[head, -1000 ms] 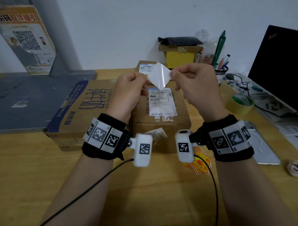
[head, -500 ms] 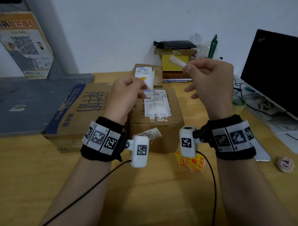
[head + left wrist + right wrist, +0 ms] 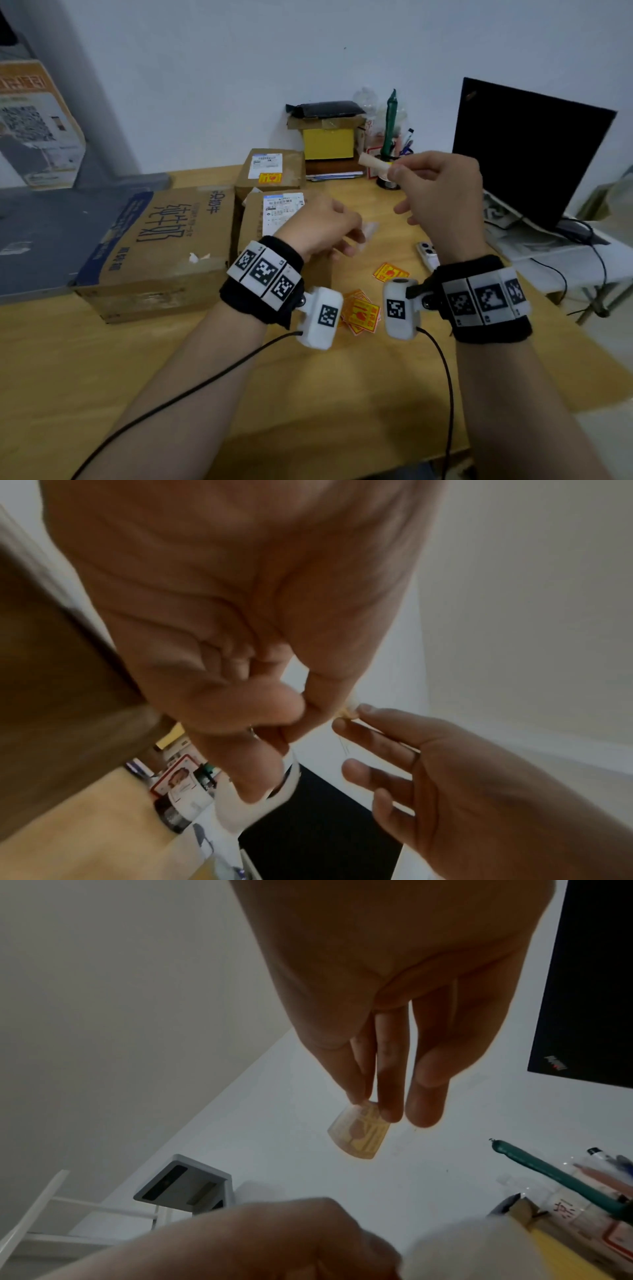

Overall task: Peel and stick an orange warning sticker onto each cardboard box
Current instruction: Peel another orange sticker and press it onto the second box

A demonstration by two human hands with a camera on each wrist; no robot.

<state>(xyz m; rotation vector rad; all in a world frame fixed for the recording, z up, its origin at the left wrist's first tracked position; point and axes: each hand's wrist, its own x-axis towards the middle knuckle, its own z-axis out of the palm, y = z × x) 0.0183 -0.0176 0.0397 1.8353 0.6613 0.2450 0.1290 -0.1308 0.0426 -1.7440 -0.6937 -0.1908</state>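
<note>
My right hand (image 3: 394,171) is raised over the desk and pinches a peeled orange warning sticker (image 3: 371,162) by one edge; the sticker (image 3: 359,1131) curls, print visible in the right wrist view. Lower down, my left hand (image 3: 349,240) hovers over the middle cardboard box (image 3: 253,222) and pinches the white backing paper (image 3: 369,229), which is also seen as the backing paper (image 3: 260,802) between its fingers. A large printed box (image 3: 161,246) lies to the left. The small back box (image 3: 274,164) carries an orange sticker (image 3: 270,178).
A pile of orange stickers (image 3: 361,313) and one loose sticker (image 3: 390,273) lie on the wooden desk (image 3: 102,359) between my wrists. A phone (image 3: 428,253), black monitor (image 3: 527,150), pen cup (image 3: 390,168) and yellow box (image 3: 328,144) stand to the right and behind.
The sticker has come fully off its backing. My left hand dropped down and right with the backing paper, while my right hand stays raised with the sticker.
</note>
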